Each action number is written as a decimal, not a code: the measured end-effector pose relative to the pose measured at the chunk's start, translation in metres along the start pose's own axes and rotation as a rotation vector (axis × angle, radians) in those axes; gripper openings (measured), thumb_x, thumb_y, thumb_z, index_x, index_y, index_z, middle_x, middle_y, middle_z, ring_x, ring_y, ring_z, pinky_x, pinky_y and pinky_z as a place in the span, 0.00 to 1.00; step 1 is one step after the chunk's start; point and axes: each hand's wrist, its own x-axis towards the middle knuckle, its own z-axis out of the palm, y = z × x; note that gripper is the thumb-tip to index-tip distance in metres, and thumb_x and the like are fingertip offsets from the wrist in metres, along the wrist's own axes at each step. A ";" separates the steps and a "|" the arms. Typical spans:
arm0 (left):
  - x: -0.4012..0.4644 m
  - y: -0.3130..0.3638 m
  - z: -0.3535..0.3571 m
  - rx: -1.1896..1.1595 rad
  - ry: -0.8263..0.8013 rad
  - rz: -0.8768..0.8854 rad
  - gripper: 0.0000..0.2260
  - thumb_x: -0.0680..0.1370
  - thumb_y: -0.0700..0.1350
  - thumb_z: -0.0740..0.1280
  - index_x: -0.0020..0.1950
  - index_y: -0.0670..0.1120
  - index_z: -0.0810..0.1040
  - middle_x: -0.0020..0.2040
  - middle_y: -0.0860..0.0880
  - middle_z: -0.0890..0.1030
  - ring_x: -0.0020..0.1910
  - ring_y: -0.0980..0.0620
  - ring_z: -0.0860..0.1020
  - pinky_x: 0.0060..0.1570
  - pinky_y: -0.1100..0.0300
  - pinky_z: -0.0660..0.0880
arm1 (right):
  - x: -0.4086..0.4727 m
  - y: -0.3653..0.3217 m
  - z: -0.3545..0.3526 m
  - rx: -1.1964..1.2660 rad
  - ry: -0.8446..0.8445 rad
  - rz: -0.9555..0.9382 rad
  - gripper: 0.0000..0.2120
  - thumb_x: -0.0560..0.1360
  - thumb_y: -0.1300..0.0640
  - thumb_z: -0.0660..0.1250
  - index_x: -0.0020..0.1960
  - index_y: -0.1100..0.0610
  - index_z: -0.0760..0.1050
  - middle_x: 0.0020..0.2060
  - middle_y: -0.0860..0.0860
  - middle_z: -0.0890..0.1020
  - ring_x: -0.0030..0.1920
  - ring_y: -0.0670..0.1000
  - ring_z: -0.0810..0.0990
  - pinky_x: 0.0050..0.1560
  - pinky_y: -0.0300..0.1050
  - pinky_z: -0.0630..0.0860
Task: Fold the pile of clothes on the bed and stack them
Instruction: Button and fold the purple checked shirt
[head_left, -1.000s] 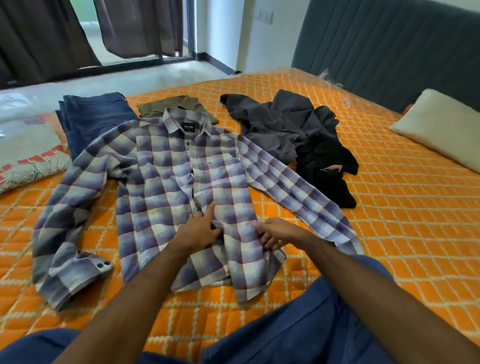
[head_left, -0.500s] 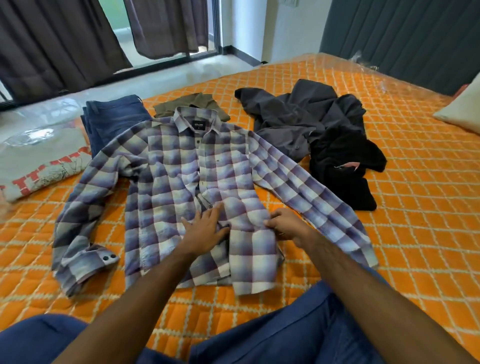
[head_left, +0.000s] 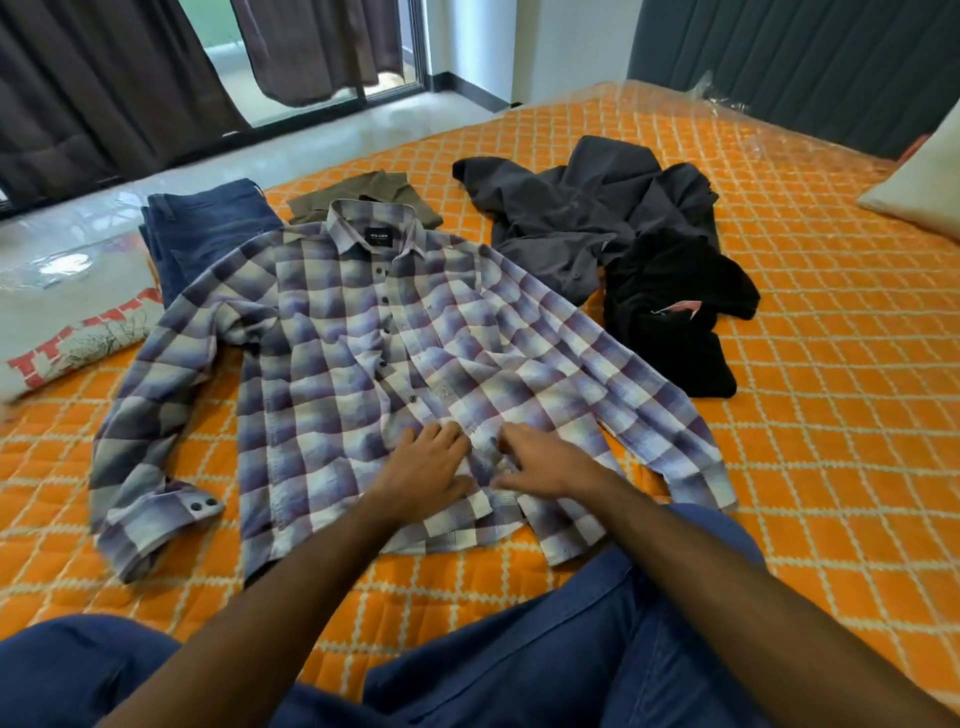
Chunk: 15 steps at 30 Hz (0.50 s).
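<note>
A blue, purple and white plaid shirt (head_left: 363, 353) lies face up on the orange quilted bed (head_left: 831, 415), collar away from me and both sleeves spread. My left hand (head_left: 426, 462) rests flat on the lower front by the button placket. My right hand (head_left: 545, 460) lies just beside it on the other front panel, fingers stretched toward the placket. Folded blue jeans (head_left: 208, 228) and a folded olive garment (head_left: 363, 195) sit behind the shirt. A crumpled grey garment (head_left: 571, 223) and a black one (head_left: 670, 322) lie unfolded to the right.
A folded white cloth with red print (head_left: 78, 332) lies at the left bed edge. A pale pillow (head_left: 919, 192) sits at the far right by the dark headboard. My blue-trousered legs (head_left: 571, 649) are on the bed just below the shirt's hem.
My right hand let go of the shirt's right hem edge and slid left to the placket beside my left hand. The right front panel now lies flatter.
</note>
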 end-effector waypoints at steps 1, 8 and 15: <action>-0.006 0.000 0.003 0.038 0.038 0.041 0.24 0.78 0.63 0.58 0.67 0.49 0.71 0.66 0.47 0.73 0.60 0.46 0.72 0.58 0.48 0.72 | 0.001 -0.004 0.009 -0.053 -0.035 0.033 0.29 0.74 0.44 0.73 0.67 0.54 0.66 0.61 0.52 0.72 0.56 0.55 0.77 0.56 0.55 0.78; -0.037 0.016 0.003 0.077 -0.115 0.193 0.26 0.80 0.63 0.57 0.71 0.48 0.68 0.65 0.46 0.74 0.54 0.47 0.74 0.52 0.52 0.75 | -0.003 -0.007 0.032 -0.322 0.065 0.175 0.38 0.73 0.45 0.74 0.73 0.56 0.58 0.68 0.58 0.66 0.63 0.60 0.73 0.61 0.56 0.77; -0.027 0.013 -0.023 -0.110 -0.083 0.012 0.07 0.81 0.47 0.60 0.59 0.49 0.72 0.52 0.50 0.79 0.43 0.53 0.74 0.38 0.62 0.68 | -0.003 0.006 0.010 -0.139 0.094 0.268 0.17 0.76 0.55 0.71 0.61 0.55 0.68 0.53 0.55 0.79 0.51 0.57 0.80 0.51 0.54 0.80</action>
